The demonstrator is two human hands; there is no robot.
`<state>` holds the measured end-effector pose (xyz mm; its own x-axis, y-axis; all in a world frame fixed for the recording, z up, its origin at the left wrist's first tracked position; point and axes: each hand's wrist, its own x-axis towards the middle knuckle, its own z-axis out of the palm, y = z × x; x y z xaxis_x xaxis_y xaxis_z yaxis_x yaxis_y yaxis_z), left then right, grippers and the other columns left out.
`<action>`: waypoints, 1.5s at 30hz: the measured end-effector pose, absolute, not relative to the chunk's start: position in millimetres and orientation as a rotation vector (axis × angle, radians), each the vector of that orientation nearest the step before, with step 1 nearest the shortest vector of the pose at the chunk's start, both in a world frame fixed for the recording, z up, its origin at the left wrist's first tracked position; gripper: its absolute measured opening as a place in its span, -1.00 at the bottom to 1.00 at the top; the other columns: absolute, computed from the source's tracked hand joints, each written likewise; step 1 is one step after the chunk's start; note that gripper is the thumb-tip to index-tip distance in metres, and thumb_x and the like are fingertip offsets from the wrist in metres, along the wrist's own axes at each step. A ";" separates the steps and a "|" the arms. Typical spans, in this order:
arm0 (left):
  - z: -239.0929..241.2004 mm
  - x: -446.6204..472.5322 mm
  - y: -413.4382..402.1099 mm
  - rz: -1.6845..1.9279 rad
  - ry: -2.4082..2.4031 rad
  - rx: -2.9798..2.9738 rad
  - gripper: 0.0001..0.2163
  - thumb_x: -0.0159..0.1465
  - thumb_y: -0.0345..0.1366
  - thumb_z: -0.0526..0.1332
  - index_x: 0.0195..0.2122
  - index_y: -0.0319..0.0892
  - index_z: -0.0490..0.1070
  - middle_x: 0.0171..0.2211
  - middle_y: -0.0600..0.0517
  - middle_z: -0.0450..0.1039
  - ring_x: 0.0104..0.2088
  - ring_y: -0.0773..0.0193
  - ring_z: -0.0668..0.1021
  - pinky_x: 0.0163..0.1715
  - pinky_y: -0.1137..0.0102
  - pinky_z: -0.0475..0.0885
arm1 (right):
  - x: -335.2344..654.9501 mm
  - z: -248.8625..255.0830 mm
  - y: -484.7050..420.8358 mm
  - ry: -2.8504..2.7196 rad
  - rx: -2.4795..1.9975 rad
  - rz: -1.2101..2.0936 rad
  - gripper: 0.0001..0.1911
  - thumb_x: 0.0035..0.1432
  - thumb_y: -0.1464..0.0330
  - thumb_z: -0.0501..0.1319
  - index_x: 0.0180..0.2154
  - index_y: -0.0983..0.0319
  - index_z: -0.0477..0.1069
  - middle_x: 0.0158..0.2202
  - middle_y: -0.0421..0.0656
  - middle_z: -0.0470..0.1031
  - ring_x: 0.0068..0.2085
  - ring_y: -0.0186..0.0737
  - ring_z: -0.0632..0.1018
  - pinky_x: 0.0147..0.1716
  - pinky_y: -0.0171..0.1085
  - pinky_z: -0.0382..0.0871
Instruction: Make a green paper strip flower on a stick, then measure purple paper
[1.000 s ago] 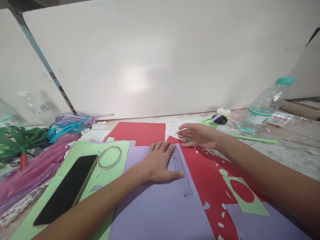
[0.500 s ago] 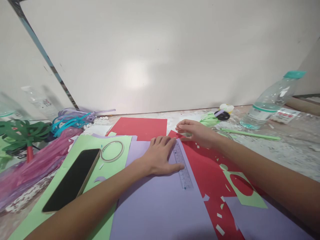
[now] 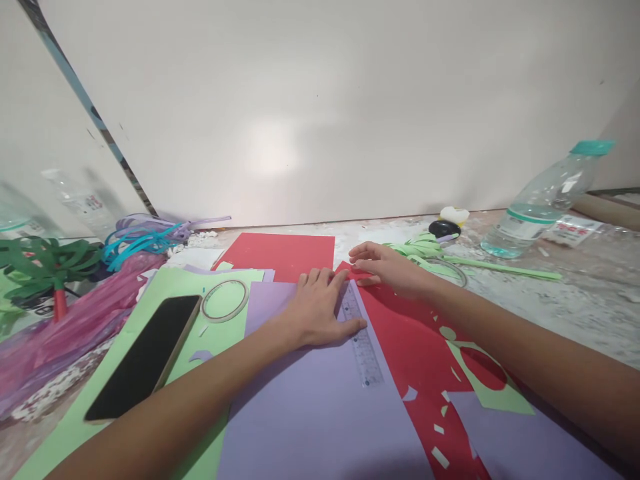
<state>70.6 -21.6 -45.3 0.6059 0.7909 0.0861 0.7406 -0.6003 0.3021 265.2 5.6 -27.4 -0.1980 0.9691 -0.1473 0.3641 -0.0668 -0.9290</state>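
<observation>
My left hand [image 3: 325,310] lies spread on a sheet of purple paper [image 3: 310,407], its thumb and index finger on a clear plastic ruler [image 3: 365,353]. The ruler runs lengthwise near the sheet's right edge, partly under the fingers. Just to the right, my right hand [image 3: 385,267] hovers by the far corner of the purple sheet, fingers curved and apart, nothing visible in them. Beneath it is red paper [image 3: 400,333] scattered with small paper scraps.
On green paper [image 3: 240,347] at left are a phone [image 3: 145,357] and a tape roll [image 3: 225,301]. A cut green piece [image 3: 505,393] lies right. Paper strips [image 3: 145,237] and a pink plastic bag [image 3: 95,300] are far left; a water bottle [image 3: 537,207] leans at right.
The ruler has shifted slightly left and toward me on the purple sheet. My left hand has moved a little up and left; my right hand has moved slightly left.
</observation>
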 end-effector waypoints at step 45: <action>-52.0 74.1 -40.5 0.162 1.271 2.597 -0.11 0.18 0.33 -0.19 0.35 -0.24 -0.08 0.37 -0.16 -0.11 0.35 -0.21 -0.06 0.25 -0.17 -0.18 | 271.8 -42.0 21.4 -2.084 -1.631 0.768 -0.84 -0.01 0.36 0.18 -0.30 0.19 0.43 -0.49 -0.21 0.47 -0.48 -0.28 0.43 -0.52 -0.33 0.20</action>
<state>74.1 -40.5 -52.0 0.6145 0.7889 -0.0079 0.7616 -0.5906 0.2667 271.8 21.4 -42.0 -0.2514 0.9673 -0.0327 0.7572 0.1756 -0.6291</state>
